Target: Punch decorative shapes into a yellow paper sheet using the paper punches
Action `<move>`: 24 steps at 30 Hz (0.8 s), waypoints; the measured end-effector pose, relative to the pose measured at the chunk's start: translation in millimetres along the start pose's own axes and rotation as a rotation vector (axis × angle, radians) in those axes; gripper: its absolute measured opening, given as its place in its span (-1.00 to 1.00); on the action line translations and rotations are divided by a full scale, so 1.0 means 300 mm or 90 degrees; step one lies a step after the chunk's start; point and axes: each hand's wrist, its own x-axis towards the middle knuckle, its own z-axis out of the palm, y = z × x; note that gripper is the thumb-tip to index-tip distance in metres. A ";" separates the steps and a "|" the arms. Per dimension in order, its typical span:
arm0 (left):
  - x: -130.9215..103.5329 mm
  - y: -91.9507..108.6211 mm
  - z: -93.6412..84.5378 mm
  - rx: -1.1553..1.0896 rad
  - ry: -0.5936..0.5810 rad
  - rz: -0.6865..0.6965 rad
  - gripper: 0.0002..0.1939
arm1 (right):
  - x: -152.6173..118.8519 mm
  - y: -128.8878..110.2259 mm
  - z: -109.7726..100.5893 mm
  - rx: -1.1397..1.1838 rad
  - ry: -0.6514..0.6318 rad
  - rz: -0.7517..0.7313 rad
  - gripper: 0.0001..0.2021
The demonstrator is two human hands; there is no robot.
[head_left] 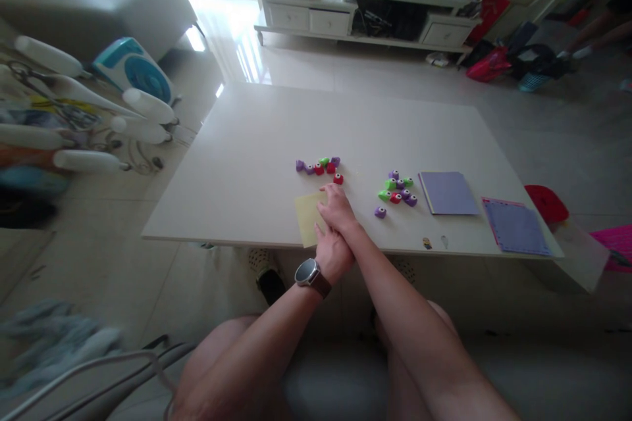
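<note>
A yellow sheet of paper (pixel 307 220) lies at the table's near edge, its right side covered by my hands. My right hand (pixel 338 209) rests on the sheet's right side, with the fingers I can see apart and stretched to the left. Just below it, my left hand (pixel 332 255), with a round watch (pixel 307 272) on the wrist, touches the sheet's lower right part. Its thumb side is spread, while its other fingers are partly hidden under my right wrist. My forearms cross there. Right beyond my right fingertips sits a small red eye-shaped piece (pixel 338 179).
Several purple, green and red pieces (pixel 318 169) lie beyond the paper, and another group (pixel 395 197) sits to the right. Farther right are a stack of purple paper (pixel 449 193) and purple sheets (pixel 518 227). Two small stickers (pixel 427 243) lie near the table's front edge (pixel 247 241).
</note>
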 end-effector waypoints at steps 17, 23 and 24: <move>0.018 -0.025 -0.010 -0.038 -0.013 -0.032 -0.28 | -0.121 0.067 -0.077 -0.053 0.055 -0.047 -0.78; 0.017 0.007 -0.013 -0.052 0.040 -0.018 -0.27 | -0.100 0.051 -0.133 -0.151 0.032 -0.024 -0.75; 0.013 0.007 -0.022 -0.052 0.046 -0.015 -0.27 | -0.077 0.040 -0.135 -0.167 0.022 -0.032 -0.72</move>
